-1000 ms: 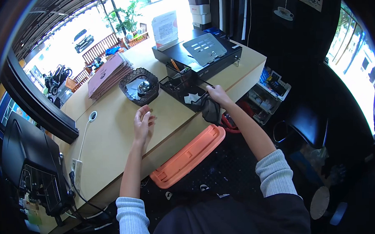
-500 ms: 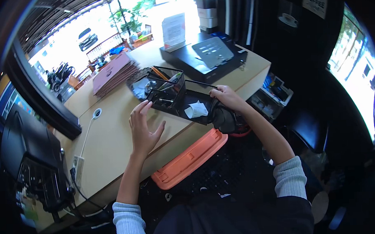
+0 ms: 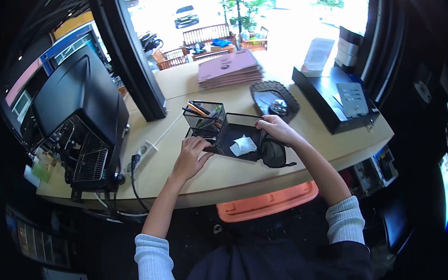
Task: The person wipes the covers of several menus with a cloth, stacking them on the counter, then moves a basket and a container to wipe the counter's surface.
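A black mesh desk organizer (image 3: 238, 131) rests on the wooden counter, pens (image 3: 199, 110) upright in its rear left cup. White crumpled paper (image 3: 243, 145) lies in its open tray, and a dark pouch-like item (image 3: 274, 152) hangs over the right end. The fingers of my right hand (image 3: 278, 130) are closed on the organizer's back right rim. My left hand (image 3: 189, 158) touches its front left corner, fingers bent over the small compartment and thumb along the front side. Both hands are bare.
Behind the organizer sits a dark woven tray (image 3: 293, 106). A pink folder stack (image 3: 230, 70) lies farther back. To the right is a black box (image 3: 326, 99); to the left, a black machine (image 3: 80, 120). An orange lid (image 3: 268, 204) shows below the counter edge (image 3: 284, 180).
The view has swung leftward and levelled. My left hand, earlier spread beside the organizer, now touches its left end. The organizer now stands farther from the woven tray. My right hand keeps its hold.
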`<state>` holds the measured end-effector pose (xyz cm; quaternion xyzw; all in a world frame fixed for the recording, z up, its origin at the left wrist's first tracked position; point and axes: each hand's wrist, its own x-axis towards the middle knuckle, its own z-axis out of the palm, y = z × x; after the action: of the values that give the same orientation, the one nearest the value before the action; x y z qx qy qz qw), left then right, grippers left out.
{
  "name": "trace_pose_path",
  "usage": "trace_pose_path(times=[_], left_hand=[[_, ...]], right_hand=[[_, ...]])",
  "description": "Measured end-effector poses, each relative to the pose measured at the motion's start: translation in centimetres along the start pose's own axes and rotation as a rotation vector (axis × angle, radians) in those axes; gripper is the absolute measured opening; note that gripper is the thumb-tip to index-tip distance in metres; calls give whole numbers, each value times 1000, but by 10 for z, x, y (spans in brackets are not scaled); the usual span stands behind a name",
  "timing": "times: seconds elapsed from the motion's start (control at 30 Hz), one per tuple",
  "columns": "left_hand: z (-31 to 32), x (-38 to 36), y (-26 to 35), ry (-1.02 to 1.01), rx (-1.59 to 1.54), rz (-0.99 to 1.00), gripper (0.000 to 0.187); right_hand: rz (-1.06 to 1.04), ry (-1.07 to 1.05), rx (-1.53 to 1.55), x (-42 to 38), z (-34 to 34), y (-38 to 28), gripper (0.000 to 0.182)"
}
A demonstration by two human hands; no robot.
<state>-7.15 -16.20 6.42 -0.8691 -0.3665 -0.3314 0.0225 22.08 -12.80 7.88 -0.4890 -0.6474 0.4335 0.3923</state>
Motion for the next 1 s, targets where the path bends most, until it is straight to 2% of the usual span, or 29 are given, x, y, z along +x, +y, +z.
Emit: trace_pose_path(times=[0.1, 0.17, 0.27, 0.33, 0.4, 0.6, 0.67, 0.87, 0.93, 1.0], left_hand=[[-7, -2, -32, -8, -44, -45, 25], [-10, 2, -55, -23, -83, -79, 23], [-10, 16, -89, -1, -27, -58, 23], [-6, 30, -114, 18, -12, -80, 24], [2, 46, -137, 56, -20, -86, 24], [25, 84, -205, 28, -81, -147, 21], [32, 92, -221, 22, -82, -145, 20], [47, 98, -260, -37, -102, -199, 21], [46, 96, -264, -65, -19, -205, 20], [49, 92, -267, -88, -13, -233, 20]], right_hand=[[12, -22, -90, 25, 14, -19, 46], [24, -21, -97, 42, 20, -27, 68], [114, -41, -113, 58, 38, -39, 58], [139, -90, -66, 79, 50, -30, 62], [60, -30, 1, 100, 65, -21, 69], [15, 44, 7, 189, 95, 23, 63], [-47, 179, 66, 224, 107, 51, 60], [50, 191, 84, 247, 123, 51, 53], [78, 123, 236, 246, 126, 49, 50], [71, 118, 240, 246, 132, 49, 49]])
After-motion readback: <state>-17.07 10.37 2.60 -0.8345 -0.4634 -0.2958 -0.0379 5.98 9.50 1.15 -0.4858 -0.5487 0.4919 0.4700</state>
